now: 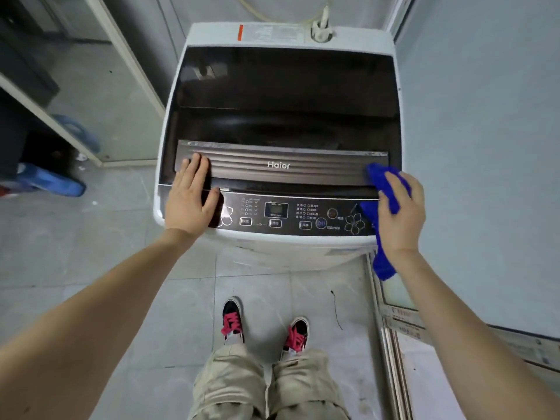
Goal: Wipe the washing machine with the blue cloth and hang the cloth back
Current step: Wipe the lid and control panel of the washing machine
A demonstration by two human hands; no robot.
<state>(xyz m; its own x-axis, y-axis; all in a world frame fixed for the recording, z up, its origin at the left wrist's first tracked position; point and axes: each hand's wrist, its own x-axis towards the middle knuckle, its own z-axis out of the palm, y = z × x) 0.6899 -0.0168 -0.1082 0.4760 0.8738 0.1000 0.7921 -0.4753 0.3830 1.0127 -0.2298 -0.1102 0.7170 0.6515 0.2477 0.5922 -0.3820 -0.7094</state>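
Observation:
A white top-loading washing machine (281, 34) with a dark glass lid and a grey ribbed handle bar stands in front of me. My left hand (191, 197) lies flat with straight fingers on the left end of the handle bar and the control panel. My right hand (400, 213) grips the blue cloth (383, 183) at the right end of the handle bar and panel. One end of the cloth hangs down past the machine's front right corner.
A water hose and inlet fitting (321, 28) sit at the machine's back right. Blue containers (57, 181) lie on the floor at the left by a door frame. A wall runs close on the right. My feet (263, 325) stand on grey tiles before the machine.

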